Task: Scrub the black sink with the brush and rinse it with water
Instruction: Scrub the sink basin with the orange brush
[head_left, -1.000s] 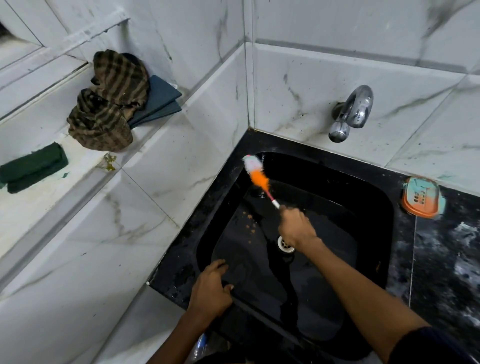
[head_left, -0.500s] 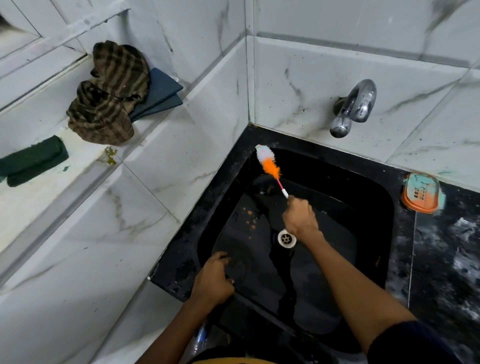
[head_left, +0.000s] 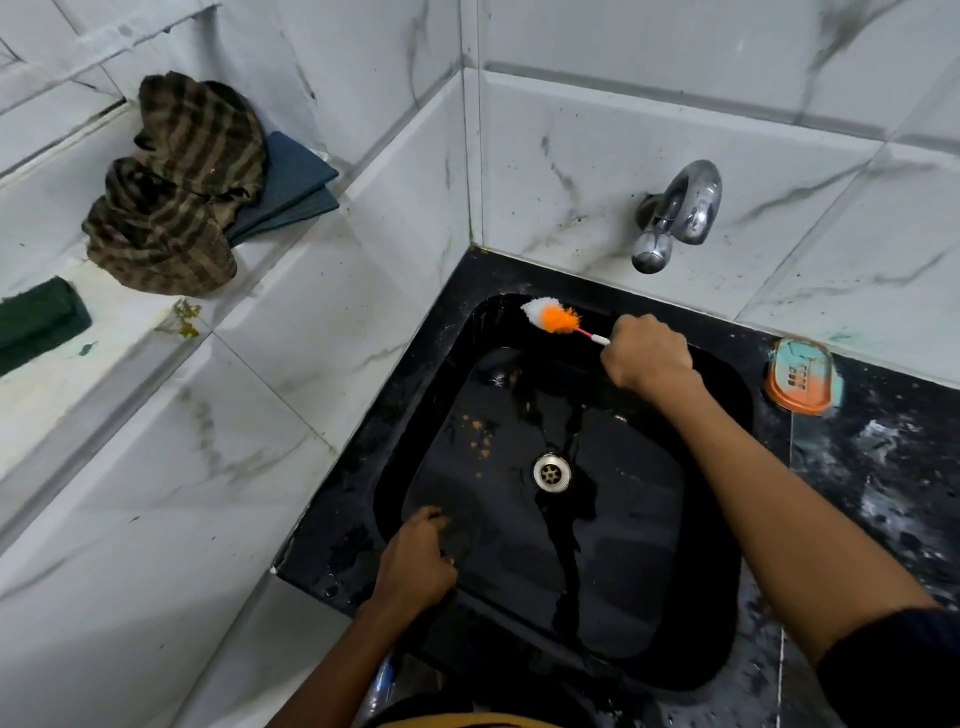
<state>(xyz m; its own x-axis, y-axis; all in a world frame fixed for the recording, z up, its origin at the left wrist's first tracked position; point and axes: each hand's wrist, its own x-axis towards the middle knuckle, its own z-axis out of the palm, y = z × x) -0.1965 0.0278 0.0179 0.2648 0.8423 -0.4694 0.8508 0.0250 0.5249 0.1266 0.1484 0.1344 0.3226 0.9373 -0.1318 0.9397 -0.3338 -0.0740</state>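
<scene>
The black sink is square, wet, with a metal drain in its middle and orange specks left of it. My right hand is shut on the thin handle of a brush with a white and orange head. The brush head lies against the sink's far rim, near the back left corner. My left hand rests on the near left rim, fingers curled over the edge. A chrome tap juts from the back wall; no water runs from it.
An orange and teal soap dish sits on the black counter to the right of the sink. On the white ledge at left lie a striped brown cloth, folded blue cloths and a dark green scrub pad. White tiled walls close the corner.
My right hand has moved up and to the right, carrying the brush from the sink's left back wall to the far rim. My left hand stays on the near rim.
</scene>
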